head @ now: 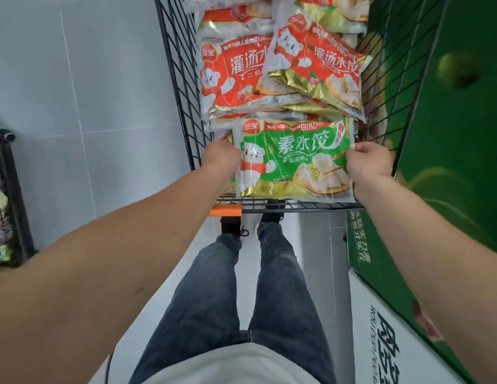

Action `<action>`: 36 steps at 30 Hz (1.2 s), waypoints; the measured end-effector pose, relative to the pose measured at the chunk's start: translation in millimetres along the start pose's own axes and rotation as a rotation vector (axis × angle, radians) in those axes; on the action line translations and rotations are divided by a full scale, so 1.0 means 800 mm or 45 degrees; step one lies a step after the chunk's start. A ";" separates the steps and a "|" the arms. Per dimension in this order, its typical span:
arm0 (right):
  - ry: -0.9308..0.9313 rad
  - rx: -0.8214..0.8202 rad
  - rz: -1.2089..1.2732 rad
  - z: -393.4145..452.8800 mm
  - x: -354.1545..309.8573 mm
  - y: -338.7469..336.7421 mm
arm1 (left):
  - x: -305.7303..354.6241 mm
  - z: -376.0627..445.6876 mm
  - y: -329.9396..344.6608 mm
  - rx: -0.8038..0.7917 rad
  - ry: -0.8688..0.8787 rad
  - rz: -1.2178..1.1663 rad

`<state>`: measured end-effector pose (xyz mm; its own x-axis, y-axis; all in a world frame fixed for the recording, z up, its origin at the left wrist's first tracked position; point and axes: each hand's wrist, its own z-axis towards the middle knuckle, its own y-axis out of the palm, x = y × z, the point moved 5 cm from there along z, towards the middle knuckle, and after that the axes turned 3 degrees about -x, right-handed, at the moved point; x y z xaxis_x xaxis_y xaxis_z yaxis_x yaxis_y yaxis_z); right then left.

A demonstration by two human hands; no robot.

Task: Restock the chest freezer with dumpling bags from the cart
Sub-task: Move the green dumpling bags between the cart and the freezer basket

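Between our hands we hold a green dumpling bag (294, 159) over the near end of the wire cart (183, 101), left hand (221, 157) gripping its left edge and right hand (369, 160) pinching its right (fingers mostly hidden), while beyond our knuckles red dumpling bags (236, 76) lie piled.

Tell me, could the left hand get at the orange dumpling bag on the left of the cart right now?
Probably not at once: the left hand grips the green dumpling bag, as does the right hand. The orange dumpling bag lies uncovered just beyond, so once freed it looks reachable.
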<state>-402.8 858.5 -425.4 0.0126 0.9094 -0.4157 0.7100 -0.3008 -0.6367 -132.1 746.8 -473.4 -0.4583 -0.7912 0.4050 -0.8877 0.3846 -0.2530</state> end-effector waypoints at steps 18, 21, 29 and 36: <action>0.054 0.418 0.849 -0.174 0.089 -0.242 | 0.158 -0.255 0.059 -0.288 0.740 0.316; 0.074 0.500 0.932 -0.197 0.135 -0.293 | 0.162 -0.302 0.117 -0.362 0.829 0.450; 0.154 0.627 1.193 -0.199 0.294 -0.411 | 0.146 -0.387 0.317 -0.527 0.944 0.644; 0.195 0.698 1.274 -0.167 0.399 -0.509 | 0.127 -0.443 0.481 -0.595 1.037 0.753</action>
<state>-594.2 1310.0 -212.2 0.5100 0.2072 -0.8348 -0.0670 -0.9580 -0.2787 -536.3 982.8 -217.8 -0.5548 0.0594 0.8299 -0.3702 0.8756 -0.3102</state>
